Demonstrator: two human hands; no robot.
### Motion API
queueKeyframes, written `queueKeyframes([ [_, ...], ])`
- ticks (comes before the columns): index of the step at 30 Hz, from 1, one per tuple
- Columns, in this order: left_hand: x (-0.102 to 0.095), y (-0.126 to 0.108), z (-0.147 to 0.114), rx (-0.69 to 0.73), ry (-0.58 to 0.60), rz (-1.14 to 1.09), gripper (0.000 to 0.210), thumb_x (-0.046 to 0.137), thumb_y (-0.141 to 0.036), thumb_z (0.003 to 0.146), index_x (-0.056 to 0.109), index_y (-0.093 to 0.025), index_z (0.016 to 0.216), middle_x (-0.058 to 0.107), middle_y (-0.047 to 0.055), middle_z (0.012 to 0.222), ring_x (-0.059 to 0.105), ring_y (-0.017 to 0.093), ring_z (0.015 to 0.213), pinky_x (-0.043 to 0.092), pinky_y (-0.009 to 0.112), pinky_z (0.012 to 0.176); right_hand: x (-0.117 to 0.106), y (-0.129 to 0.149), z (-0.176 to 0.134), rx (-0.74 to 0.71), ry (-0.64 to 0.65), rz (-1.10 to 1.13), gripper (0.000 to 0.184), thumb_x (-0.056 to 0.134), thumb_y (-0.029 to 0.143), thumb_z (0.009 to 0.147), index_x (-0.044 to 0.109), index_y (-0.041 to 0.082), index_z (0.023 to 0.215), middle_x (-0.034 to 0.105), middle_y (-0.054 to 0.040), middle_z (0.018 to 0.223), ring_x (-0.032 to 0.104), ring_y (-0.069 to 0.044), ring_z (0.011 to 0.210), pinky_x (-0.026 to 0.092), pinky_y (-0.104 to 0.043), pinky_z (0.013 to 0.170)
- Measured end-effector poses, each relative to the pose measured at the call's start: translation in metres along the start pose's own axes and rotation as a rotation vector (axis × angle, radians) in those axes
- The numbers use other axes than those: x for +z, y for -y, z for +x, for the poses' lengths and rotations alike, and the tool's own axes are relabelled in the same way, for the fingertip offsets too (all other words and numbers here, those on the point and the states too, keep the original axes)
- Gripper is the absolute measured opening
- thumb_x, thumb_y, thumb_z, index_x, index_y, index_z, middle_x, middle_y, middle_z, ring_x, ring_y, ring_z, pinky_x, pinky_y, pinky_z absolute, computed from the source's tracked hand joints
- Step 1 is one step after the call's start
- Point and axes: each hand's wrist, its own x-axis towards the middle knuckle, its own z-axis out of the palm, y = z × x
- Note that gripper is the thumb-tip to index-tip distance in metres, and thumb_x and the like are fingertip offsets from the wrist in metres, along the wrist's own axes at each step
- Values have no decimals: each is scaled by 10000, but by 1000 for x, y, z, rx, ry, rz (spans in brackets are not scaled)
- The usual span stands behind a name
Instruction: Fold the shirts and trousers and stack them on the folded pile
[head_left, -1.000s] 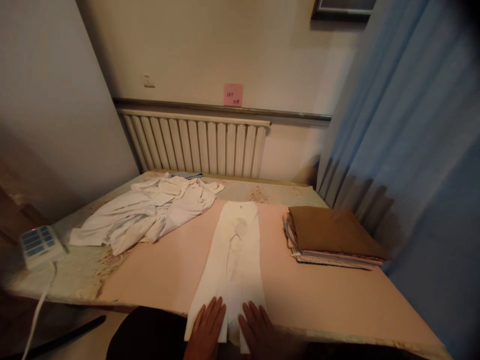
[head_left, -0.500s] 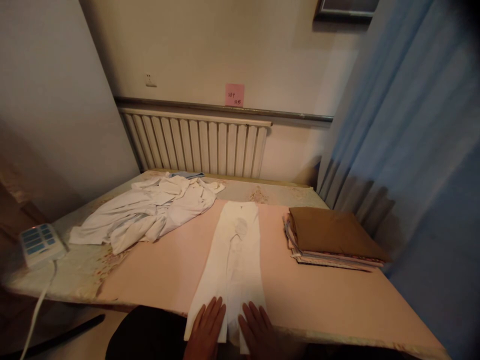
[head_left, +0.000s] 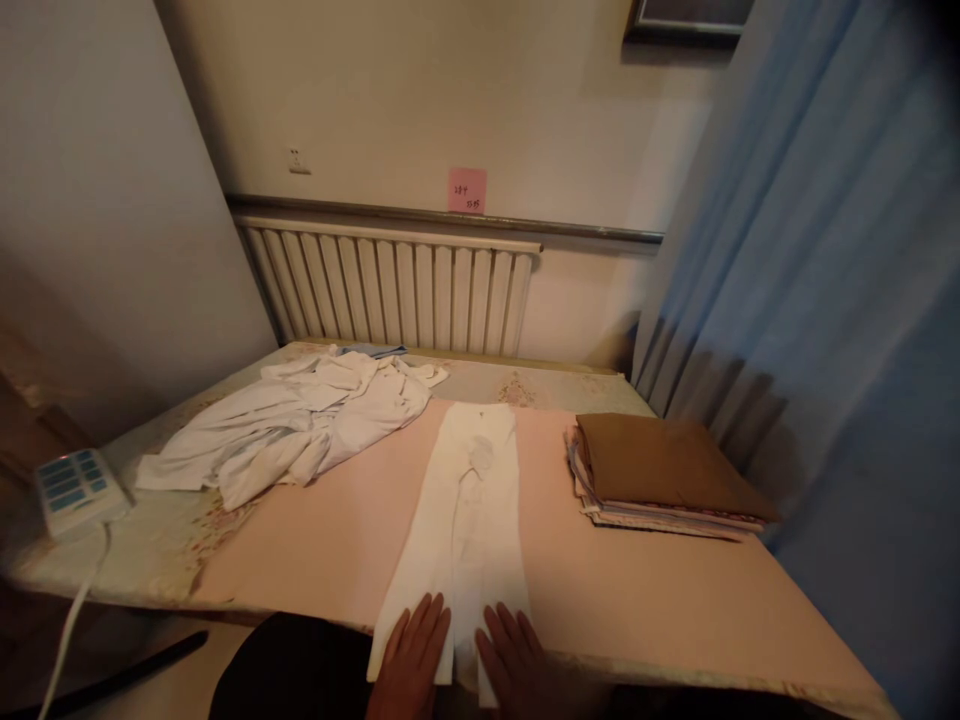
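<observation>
White trousers (head_left: 480, 500) lie spread out on a pink sheet (head_left: 330, 545), waistband toward the wall and leg ends at the table's front edge. My left hand (head_left: 412, 650) rests flat on the lower part of the left leg, fingers stretched forward. On the lower right leg lies my right hand (head_left: 510, 645), its fingers extended and slightly apart. Neither hand grips the cloth. The two leg ends reach the near edge, with a gap between them. A rounded grey patch shows on the trousers near the waist.
Crumpled white garments (head_left: 322, 410) lie at the back left. A stack of folded cloth (head_left: 667, 470), brown on top, sits on the right. A white power strip (head_left: 79, 490) with a cord is at the left edge. A radiator (head_left: 397, 285) stands behind; a blue curtain (head_left: 810, 300) hangs right.
</observation>
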Motion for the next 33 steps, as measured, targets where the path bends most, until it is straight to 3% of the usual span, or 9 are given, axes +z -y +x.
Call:
queueKeyframes([
  [8, -2, 1, 1, 7, -2, 4, 814, 352, 48, 728, 245, -194, 1498, 379, 58, 1510, 313, 233, 1399, 306, 424, 1118, 4, 0, -4, 6, 7, 35, 574, 551, 368, 795, 520, 140, 1321, 478, -131, 1427, 350, -328, 1367, 408, -477, 1023],
  [16, -9, -3, 2, -25, 59, -47, 877, 357, 53, 700, 165, -207, 1515, 363, 61, 1518, 306, 232, 1404, 300, 453, 1127, -2, 0, -3, 18, 55, 52, 586, 539, 341, 789, 507, 145, 1340, 496, -122, 1414, 347, -329, 1369, 449, -486, 995],
  [24, -13, -4, 4, -40, 64, -55, 902, 340, 83, 683, 165, -215, 1516, 362, 56, 1520, 279, 229, 1416, 293, 450, 1131, 1, 3, -5, 41, 54, 62, 608, 535, 277, 751, 495, 147, 1344, 399, -121, 1486, 312, -330, 1387, 418, -495, 1026],
  [33, -14, -3, 4, -14, 65, -46, 828, 345, 47, 743, 175, -200, 1514, 380, 77, 1509, 302, 236, 1405, 295, 446, 1125, -4, 2, -2, 40, 71, 79, 607, 549, 297, 752, 505, 146, 1339, 418, -125, 1472, 318, -334, 1384, 423, -497, 1018],
])
